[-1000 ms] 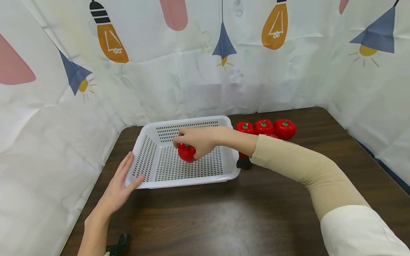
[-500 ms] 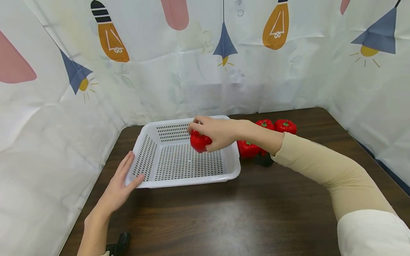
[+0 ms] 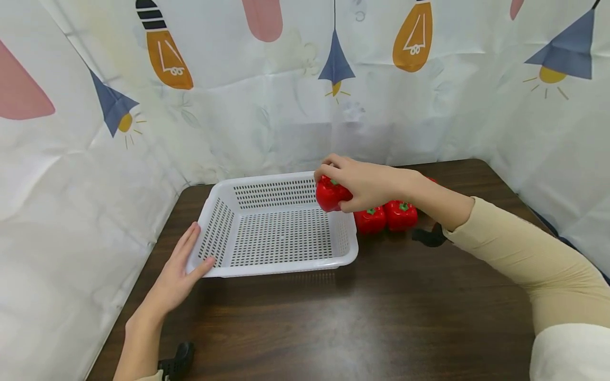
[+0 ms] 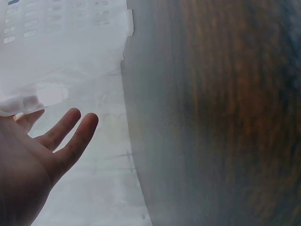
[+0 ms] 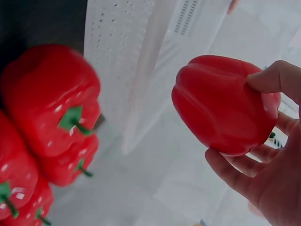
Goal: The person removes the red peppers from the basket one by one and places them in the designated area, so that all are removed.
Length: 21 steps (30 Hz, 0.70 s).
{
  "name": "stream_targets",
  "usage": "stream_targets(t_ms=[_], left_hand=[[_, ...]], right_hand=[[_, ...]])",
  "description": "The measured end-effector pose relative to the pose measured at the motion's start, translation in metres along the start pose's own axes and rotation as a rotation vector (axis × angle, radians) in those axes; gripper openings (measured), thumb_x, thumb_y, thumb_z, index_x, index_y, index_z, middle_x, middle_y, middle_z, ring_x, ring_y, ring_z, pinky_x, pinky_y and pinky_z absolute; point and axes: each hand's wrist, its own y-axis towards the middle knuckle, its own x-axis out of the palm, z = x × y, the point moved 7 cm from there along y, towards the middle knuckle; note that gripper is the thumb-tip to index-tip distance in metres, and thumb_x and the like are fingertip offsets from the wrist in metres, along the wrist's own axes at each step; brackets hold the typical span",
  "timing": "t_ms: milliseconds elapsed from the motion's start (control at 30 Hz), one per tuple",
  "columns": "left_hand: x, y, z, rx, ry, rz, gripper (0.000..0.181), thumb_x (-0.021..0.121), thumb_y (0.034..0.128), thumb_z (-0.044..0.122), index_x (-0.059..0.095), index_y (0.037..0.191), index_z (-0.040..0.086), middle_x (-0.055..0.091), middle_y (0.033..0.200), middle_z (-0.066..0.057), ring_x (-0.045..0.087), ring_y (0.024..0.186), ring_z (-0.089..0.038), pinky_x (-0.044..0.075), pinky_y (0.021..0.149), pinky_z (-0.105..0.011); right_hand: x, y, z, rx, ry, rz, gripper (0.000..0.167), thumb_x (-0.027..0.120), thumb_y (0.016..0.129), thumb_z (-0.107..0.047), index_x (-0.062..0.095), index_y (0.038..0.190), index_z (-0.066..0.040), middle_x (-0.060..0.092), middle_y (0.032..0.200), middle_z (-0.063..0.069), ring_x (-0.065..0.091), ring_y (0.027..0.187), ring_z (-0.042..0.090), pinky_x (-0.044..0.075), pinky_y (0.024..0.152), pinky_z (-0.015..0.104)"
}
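A red bell pepper point(image 3: 330, 196) with a glossy skin hangs over the right end of a white perforated basket point(image 3: 286, 270). My right hand point(image 3: 366, 184) grips it from above, thumb on one side and fingers on the other; the right wrist view shows the pepper point(image 5: 218, 106) between them. At the basket's front left corner rests my left hand point(image 3: 172, 283), its fingers straight along the outer side and the thumb on the rim. Beside the basket's right end stand more red bell peppers point(image 3: 401, 214) with green stems, partly hidden behind the right hand and forearm.
The basket's perforated floor point(image 3: 281, 238) shows nothing lying on it. Dark brown wood forms the tabletop point(image 3: 305, 328). A patterned white curtain point(image 3: 286, 132) closes off the back and both sides. Black straps point(image 3: 177, 362) sit at the wrists.
My right hand has moved right and up with the bell pepper, from low inside the basket to above its right end. The left hand and the basket have stayed put.
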Motion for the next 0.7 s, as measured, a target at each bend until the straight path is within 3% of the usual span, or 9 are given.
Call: stream_targets(t_ms=[167, 400, 700], left_hand=[[0.0, 0.0, 0.001, -0.007, 0.0, -0.004, 0.085, 0.069, 0.0989, 0.026, 0.018, 0.164, 0.008, 0.01, 0.171, -0.008, 0.018, 0.152, -0.041, 0.017, 0.12, -0.034], [0.0, 0.001, 0.0, -0.004, 0.018, 0.009, 0.085, 0.07, 0.098, 0.026, 0.02, 0.164, 0.007, 0.012, 0.171, -0.008, 0.02, 0.151, -0.042, 0.017, 0.119, -0.029], [0.001, 0.0, -0.002, -0.014, 0.035, 0.013, 0.085, 0.069, 0.0988, 0.029, 0.019, 0.164, 0.008, 0.011, 0.171, -0.006, 0.02, 0.15, -0.045, 0.02, 0.119, -0.056]], right_hand=[[-0.008, -0.021, 0.012, 0.04, 0.008, 0.03, 0.066, 0.079, 0.083, -0.017, 0.047, 0.14, -0.02, 0.043, 0.137, -0.001, 0.051, 0.115, 0.016, 0.055, 0.088, 0.03], [-0.016, -0.049, 0.029, 0.1, 0.006, 0.048, 0.062, 0.077, 0.085, -0.014, 0.048, 0.139, -0.017, 0.044, 0.137, 0.001, 0.053, 0.115, 0.02, 0.053, 0.095, 0.037], [-0.019, -0.077, 0.049, 0.156, 0.057, 0.055, 0.056, 0.073, 0.088, -0.009, 0.049, 0.138, -0.015, 0.043, 0.138, 0.001, 0.052, 0.117, 0.022, 0.051, 0.096, 0.043]])
